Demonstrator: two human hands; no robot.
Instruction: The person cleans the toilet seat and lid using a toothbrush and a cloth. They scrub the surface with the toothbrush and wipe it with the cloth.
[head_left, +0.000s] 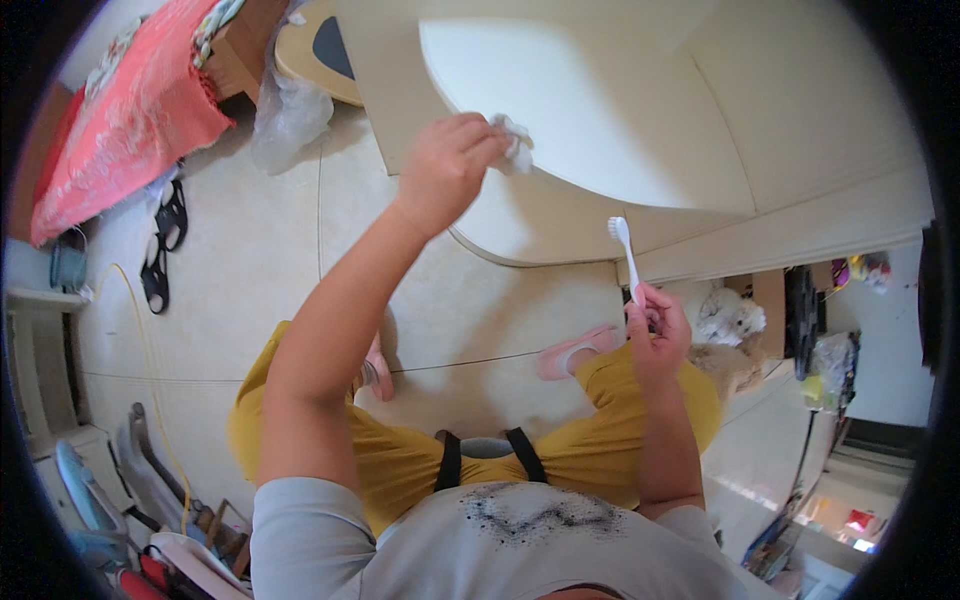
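Note:
My left hand (450, 161) is raised beside the curved edge of a white shelf (570, 112), its fingers closed on a crumpled white tissue or cloth (514, 144). Whether the cloth touches the shelf edge I cannot tell. My right hand (660, 326) is above my right knee and grips the lower end of a white toothbrush (628, 255). The brush stands bristle end away from me, its head in front of a lower curved white shelf (510, 232).
Ahead on the left are a pink cloth cover (142, 127) and a clear plastic bag (289, 120). Black sandals (165, 247) and a yellow cord (154, 360) lie on the tiled floor. A fluffy dog or plush toy (727, 337) is beside my right knee.

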